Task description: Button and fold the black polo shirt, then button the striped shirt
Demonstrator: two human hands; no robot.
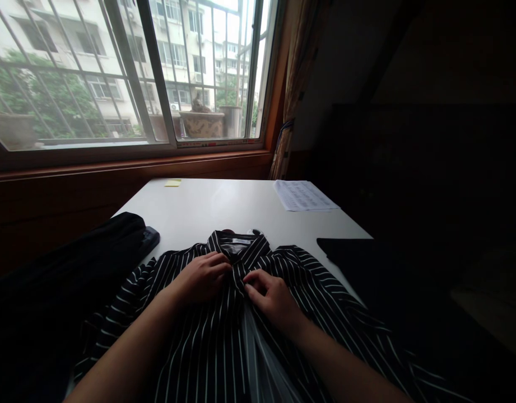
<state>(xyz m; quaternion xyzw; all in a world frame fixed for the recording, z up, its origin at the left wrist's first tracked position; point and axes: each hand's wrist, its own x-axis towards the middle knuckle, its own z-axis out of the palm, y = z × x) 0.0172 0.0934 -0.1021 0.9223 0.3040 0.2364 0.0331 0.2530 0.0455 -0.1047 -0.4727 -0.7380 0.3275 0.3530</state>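
Note:
A black shirt with white stripes [190, 336] lies spread on a white table [224, 204], its collar [258, 253] toward the window. Just below the collar, my left hand [205, 275] rests on the front placket with its fingers curled onto the cloth. My right hand [271, 295] pinches the facing edge of the placket, a little lower and to the right. Beneath the hands the shirt front parts, and a pale, thin lining or fabric shows in the gap. Whether a button sits between the fingers is too dark to make out.
Dark folded clothing [115, 240] lies at the table's left, with a dark blue object [150, 239] beside it. More dark cloth [345, 252] covers the right edge. Printed papers [306, 196] and a yellow note [172, 183] lie at the far side, below a barred window [169, 73].

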